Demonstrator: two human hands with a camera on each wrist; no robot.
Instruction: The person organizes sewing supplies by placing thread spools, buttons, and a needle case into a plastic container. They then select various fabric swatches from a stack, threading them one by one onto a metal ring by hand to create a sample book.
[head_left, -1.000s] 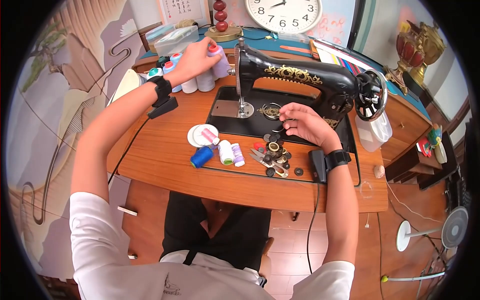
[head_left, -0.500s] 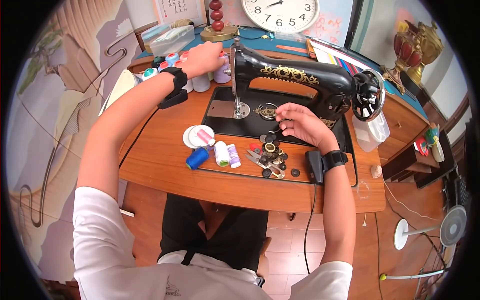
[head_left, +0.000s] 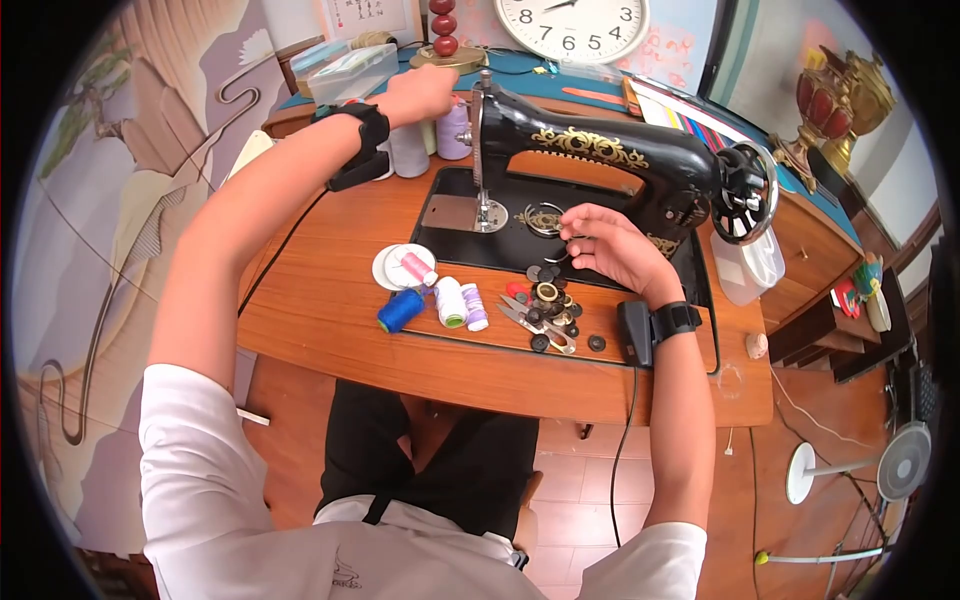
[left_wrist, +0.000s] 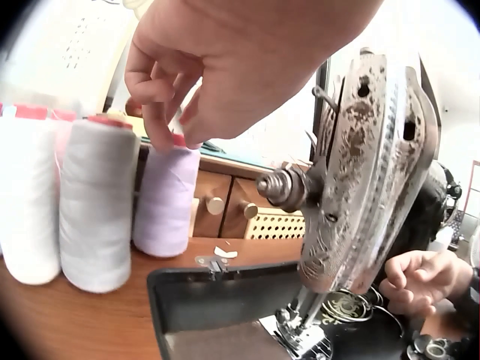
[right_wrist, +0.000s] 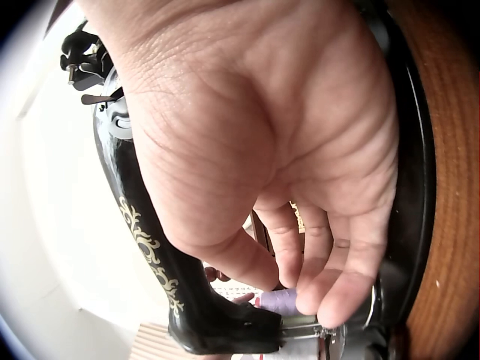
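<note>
At the back left of the sewing table, my left hand (head_left: 422, 96) pinches the red top of a lavender thread cone (left_wrist: 166, 199), which stands upright on the wood. White and grey thread cones (left_wrist: 96, 202) stand to its left. My right hand (head_left: 618, 252) hovers palm inward over the bed of the black sewing machine (head_left: 590, 150), its fingers loosely bent around nothing. Thin metal rings (head_left: 541, 221) lie on the bed near its fingertips. Below that hand are a pile of buttons (head_left: 548, 295) and small scissors (head_left: 540, 328).
Small spools of blue (head_left: 401, 311), white (head_left: 450, 303), purple and pink thread lie at the table's front, the pink one on white discs (head_left: 385, 266). Clear plastic boxes (head_left: 355, 75) stand behind the cones. A plastic container (head_left: 750, 265) sits by the handwheel (head_left: 748, 192).
My left hand and the lavender cone have shifted right, toward the machine's head. The cone now stands closer to the machine. My right hand has hardly moved.
</note>
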